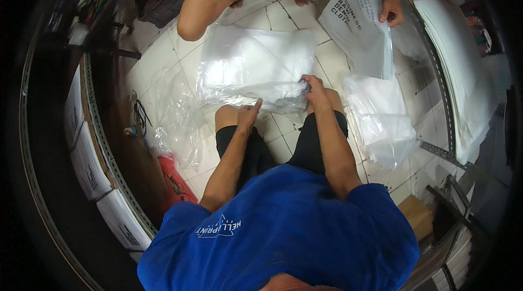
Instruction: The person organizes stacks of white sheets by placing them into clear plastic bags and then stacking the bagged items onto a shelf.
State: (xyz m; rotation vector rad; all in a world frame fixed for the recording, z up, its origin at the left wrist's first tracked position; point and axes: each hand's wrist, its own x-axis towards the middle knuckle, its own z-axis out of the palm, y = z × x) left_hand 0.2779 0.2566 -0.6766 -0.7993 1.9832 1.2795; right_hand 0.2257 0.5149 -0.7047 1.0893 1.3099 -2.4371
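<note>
White tiled floor (163, 54) w/ dark grout fills the mid of the view; person in a blue shirt (283, 225) and black shorts sits on it, knees forward. Perforated metal shelf rail (103, 144) curves down the left side, white boxes (90, 168) stacked outside it. Right side: tall stack of white sheets (455, 67) on the shelving there.

Main item: flat stack of clear plastic bags (256, 65) on the floor just ahead of the knees, near edge bunched/wrinkled. Loose clear plastic wrap (177, 114) lies to its left, touching the floor by the rail. Second pile of clear bagged white items (384, 122) sits to the right, near the right knee.

Co-worker opposite, bare legs, their hand (392, 10) pinching the top of a white bag w/ black print (357, 26), held above the floor at upper right.

Right hand (315, 86): fingers curled closed, pinching the near-right edge of the bag stack. Left hand (249, 114): mostly closed fist, thumb up, at the near-left edge of the stack over the left knee; can't tell if it actually grips plastic.

Small stuff: red cloth-like item (174, 179) by the left hip, black cable (140, 116) next to the rail, brown cardboard box (417, 214) lower right.
</note>
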